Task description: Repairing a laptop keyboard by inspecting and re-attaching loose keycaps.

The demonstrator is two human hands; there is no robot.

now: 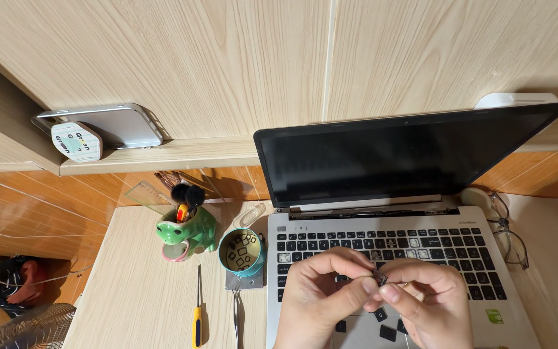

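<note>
1. One small black keycap (pixel 380 278) sits pinched between the fingertips of your two hands, above the lower rows of the laptop (pixel 395 252) keyboard.
2. Your left hand (pixel 321 291) has thumb and forefinger closed narrowly on the keycap; your right hand (pixel 424 300) grips it from the other side.
3. Three loose keycaps (pixel 382 326) lie on the palm rest below your hands; the hands partly cover them.
4. One teal cup (pixel 241 252) holding more keycaps stands just left of the laptop.
5. One pair of tweezers (pixel 236 313) and one yellow-handled screwdriver (pixel 197 310) lie on the tabletop (pixel 137 291).
6. One green frog-shaped holder (pixel 187 231) stands behind them; one pair of glasses (pixel 508 232) lies to the laptop's right.
</note>
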